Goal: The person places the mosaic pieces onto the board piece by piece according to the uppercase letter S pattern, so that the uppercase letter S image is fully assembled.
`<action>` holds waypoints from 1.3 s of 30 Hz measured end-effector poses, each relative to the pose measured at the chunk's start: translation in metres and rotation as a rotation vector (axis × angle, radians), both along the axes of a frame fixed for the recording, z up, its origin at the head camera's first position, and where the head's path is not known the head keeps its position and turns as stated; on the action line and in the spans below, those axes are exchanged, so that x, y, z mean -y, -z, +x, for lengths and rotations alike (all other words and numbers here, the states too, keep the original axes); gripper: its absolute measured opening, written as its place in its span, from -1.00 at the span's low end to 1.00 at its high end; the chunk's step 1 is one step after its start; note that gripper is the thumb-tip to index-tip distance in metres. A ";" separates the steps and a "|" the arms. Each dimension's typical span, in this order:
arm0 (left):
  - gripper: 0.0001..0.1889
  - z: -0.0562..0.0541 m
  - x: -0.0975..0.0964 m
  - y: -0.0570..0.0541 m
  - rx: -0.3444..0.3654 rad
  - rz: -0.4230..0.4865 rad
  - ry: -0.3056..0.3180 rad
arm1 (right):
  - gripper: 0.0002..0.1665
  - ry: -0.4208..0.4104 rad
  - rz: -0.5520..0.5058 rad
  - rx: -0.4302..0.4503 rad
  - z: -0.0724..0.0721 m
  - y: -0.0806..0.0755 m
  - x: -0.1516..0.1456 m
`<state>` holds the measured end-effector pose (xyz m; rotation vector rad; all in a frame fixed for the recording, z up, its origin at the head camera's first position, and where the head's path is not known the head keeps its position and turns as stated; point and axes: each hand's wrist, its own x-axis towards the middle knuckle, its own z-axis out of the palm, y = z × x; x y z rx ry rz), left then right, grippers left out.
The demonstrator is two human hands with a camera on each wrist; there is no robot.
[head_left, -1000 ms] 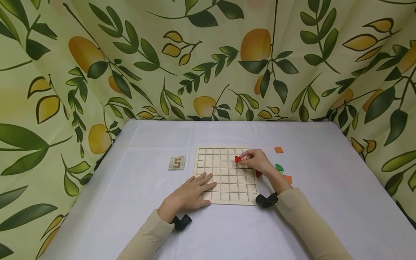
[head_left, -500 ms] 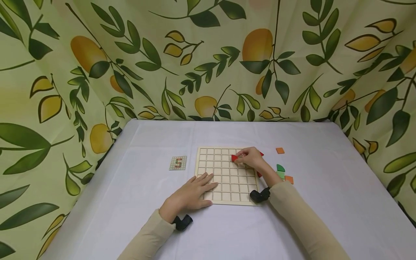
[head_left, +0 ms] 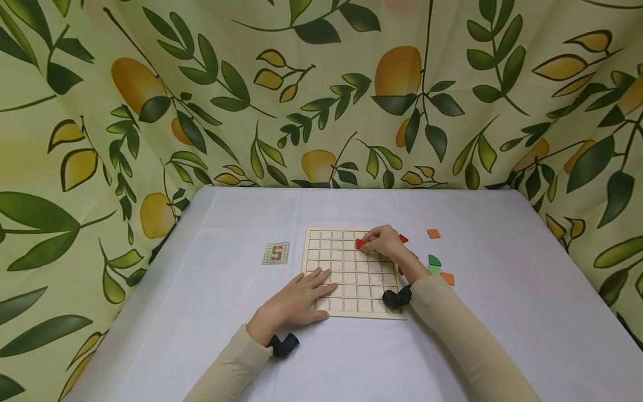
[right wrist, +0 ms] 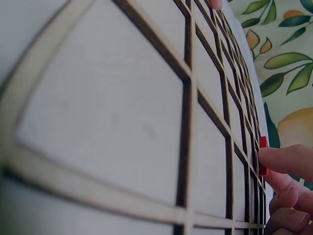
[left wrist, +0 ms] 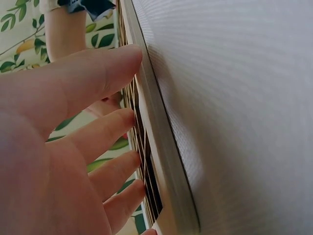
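A pale wooden grid board (head_left: 348, 277) lies on the white-covered table. My left hand (head_left: 297, 300) rests on its near left corner, fingers spread over the squares and thumb at the front edge. In the left wrist view the thumb and fingertips of that hand (left wrist: 63, 132) lie along the board's rim (left wrist: 164, 132). Over the far part of the grid, my right hand (head_left: 384, 242) pinches a small red piece (head_left: 359, 244) between thumb and finger. The right wrist view shows this red piece (right wrist: 263, 159) right at the grid lines, partly hidden by the fingers.
Left of the board lies a small card (head_left: 276, 253) with a gridded S pattern. To the right are an orange square (head_left: 433, 233), a green quarter-round piece (head_left: 434, 261), a light green piece (head_left: 434, 269) and another orange square (head_left: 447, 278). Red pieces (head_left: 403, 238) show partly behind the right arm.
My right hand has moved a little left across the board with the red piece, uncovering another red piece beyond the wrist. The left hand has stayed in place.
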<state>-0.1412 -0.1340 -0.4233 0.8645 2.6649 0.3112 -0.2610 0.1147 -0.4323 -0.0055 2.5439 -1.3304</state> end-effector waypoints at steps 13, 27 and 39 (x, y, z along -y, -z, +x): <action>-0.36 0.002 0.000 -0.001 0.003 0.014 -0.008 | -0.76 0.010 0.045 0.005 0.000 -0.001 0.003; -0.36 0.002 0.000 -0.001 0.014 0.018 -0.014 | -0.75 0.015 0.014 -0.006 0.001 0.001 -0.001; -0.36 0.003 0.000 -0.002 0.019 0.015 -0.015 | -0.69 0.035 0.007 -0.009 0.011 -0.008 -0.028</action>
